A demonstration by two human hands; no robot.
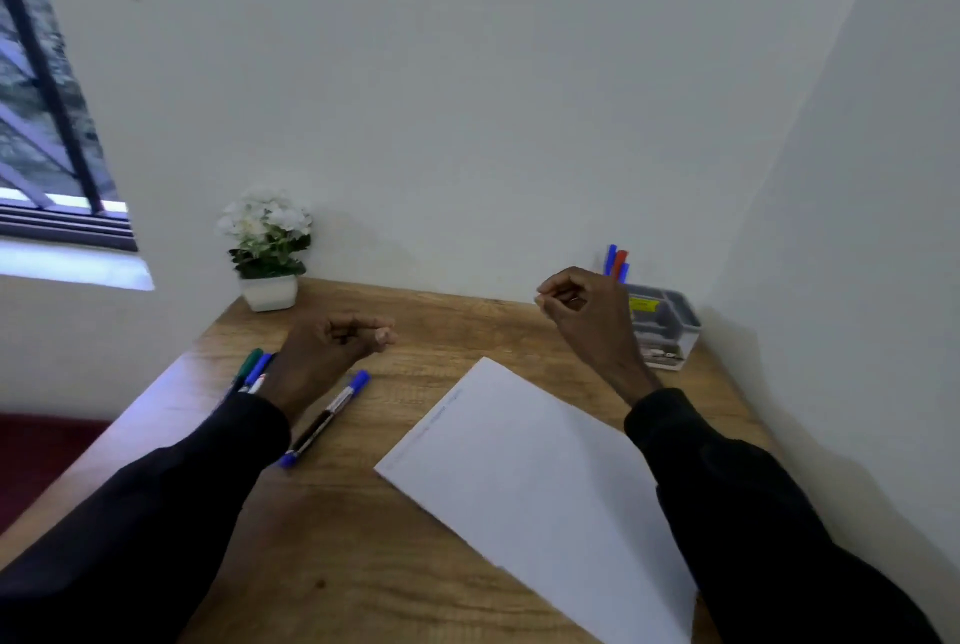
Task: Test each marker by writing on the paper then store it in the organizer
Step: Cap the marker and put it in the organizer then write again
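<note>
the sheet of paper (535,477) lies askew on the right half of the wooden desk (363,539), reaching its near edge. a clear organizer (672,331) sits in the far right corner with blue and red markers (617,261) standing in it. the right hand (584,313) hovers just before it, fingers curled on nothing visible. the left hand (332,347), curled and holding nothing too, hangs above a blue-capped marker (324,417). a cluster of markers (253,372) lies near the left edge, a potted white flower (267,248) in the far left corner.

Long black sleeves (171,503) to wrists.
</note>
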